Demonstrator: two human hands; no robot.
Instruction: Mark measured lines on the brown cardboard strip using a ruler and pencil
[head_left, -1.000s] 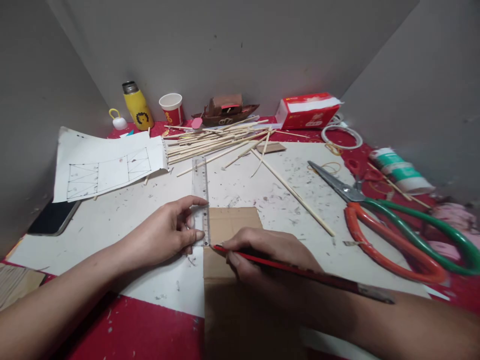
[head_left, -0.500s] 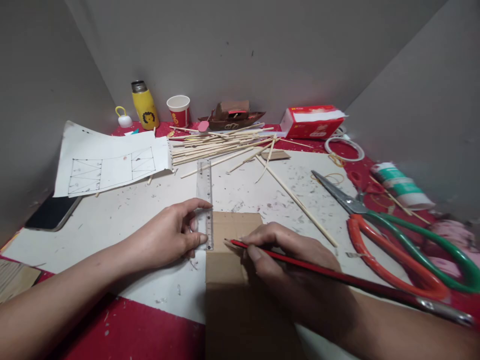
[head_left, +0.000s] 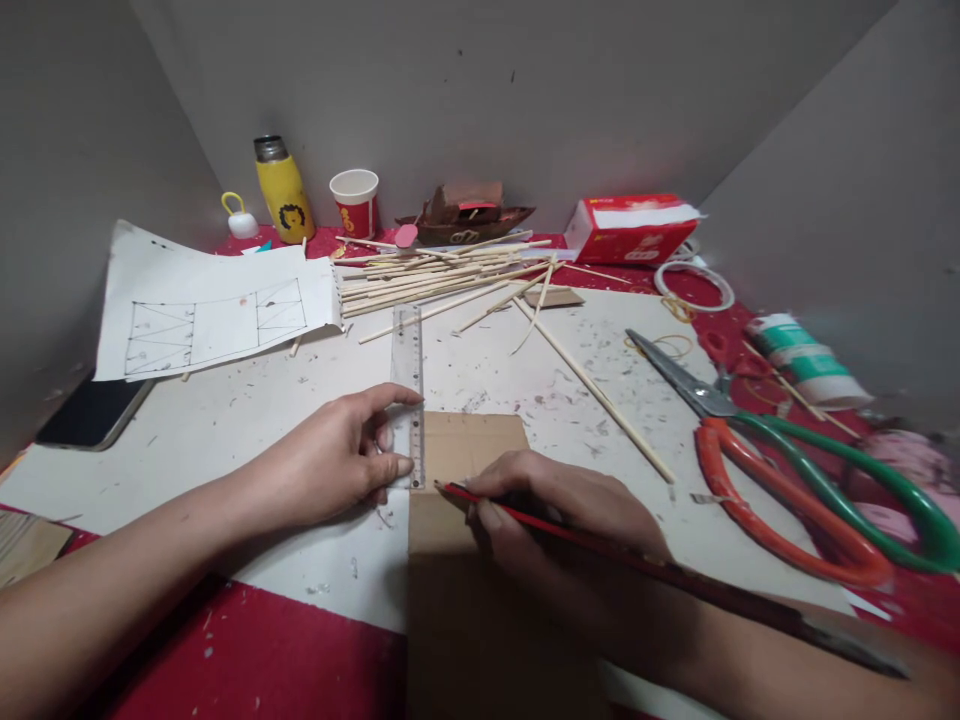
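Observation:
My left hand (head_left: 367,445) presses a clear plastic ruler (head_left: 407,350) down, index finger and thumb on its right edge. The ruler lies upright in view along the left edge of a brown cardboard piece (head_left: 480,432). My right hand (head_left: 555,510) is closed round a red and black pencil (head_left: 517,512). The pencil's sharpened tip is over the cardboard, just right of the ruler's near end; whether it touches cannot be told. The cardboard stretches towards me, its near part in shadow.
Wooden sticks (head_left: 442,275) lie in a heap at the back. Large scissors (head_left: 720,405) rest at right. A sketched sheet (head_left: 217,310) covers part of a phone (head_left: 94,415). A yellow bottle (head_left: 281,195), paper cup (head_left: 354,205), model boat (head_left: 472,215) and tissue pack (head_left: 634,228) stand behind.
The pencil tip has moved left, closer to the ruler's edge, with my right hand. My left hand still holds the ruler in place. The view has shifted slightly.

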